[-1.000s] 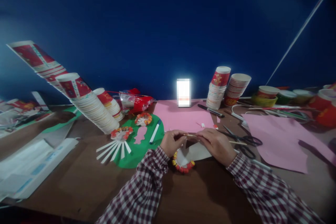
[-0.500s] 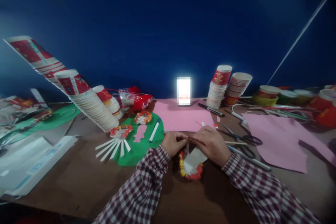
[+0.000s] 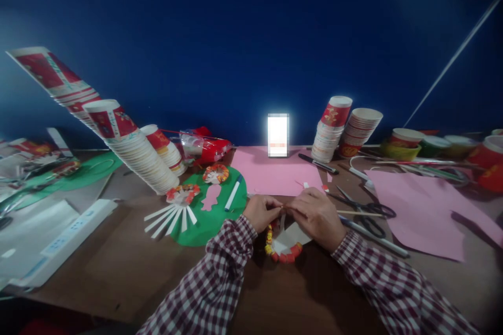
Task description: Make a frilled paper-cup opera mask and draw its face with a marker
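Between my hands is a white paper piece [image 3: 286, 239] edged with red, orange and yellow bits, low over the brown table. My left hand [image 3: 261, 213] pinches its upper edge with thumb and forefinger. Right beside it, my right hand [image 3: 316, 216] has its fingers pressed together on the same edge, the fingertips of both hands nearly touching. What exactly lies between the fingertips is too small to tell. Left of my hands a green paper sheet [image 3: 231, 225] carries a pink paper cutout [image 3: 211, 197], a marker [image 3: 233, 193] and a similar edged piece [image 3: 216, 174].
Tilted stacks of paper cups [image 3: 137, 154] stand at the left, more cups [image 3: 329, 136] at the back right. Scissors [image 3: 363, 209] and pink paper [image 3: 424, 214] lie right of my hands. A power strip [image 3: 66, 243] is at the left; a bright blurred rectangle [image 3: 278, 135] stands at the back.
The view has shifted slightly. The edged piece between my hands has tipped a little, with its lower rim higher, and my fingertips have shifted slightly on its top edge.
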Tool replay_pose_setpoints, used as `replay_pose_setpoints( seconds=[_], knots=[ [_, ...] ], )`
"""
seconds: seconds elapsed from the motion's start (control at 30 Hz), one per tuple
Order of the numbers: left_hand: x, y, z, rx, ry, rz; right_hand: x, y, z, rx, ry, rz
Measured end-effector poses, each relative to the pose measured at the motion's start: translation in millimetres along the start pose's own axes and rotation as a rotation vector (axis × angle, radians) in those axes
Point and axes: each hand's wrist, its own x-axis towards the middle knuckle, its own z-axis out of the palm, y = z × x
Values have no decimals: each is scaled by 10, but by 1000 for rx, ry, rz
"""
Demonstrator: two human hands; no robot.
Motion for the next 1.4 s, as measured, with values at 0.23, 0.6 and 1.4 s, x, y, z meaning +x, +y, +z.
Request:
replay_pose_setpoints(
  seconds=[0.23, 0.6, 1.4],
  knots=[
    [-3, 24, -12, -115, -40, -10, 8, -28, 22, 3, 14, 50],
    [42, -32, -62, -170, -71, 3, 41, -64, -16, -28, -11, 130],
    [5, 81, 14, -123, 20, 1, 70, -113, -61, -138, 29, 144]
  ],
)
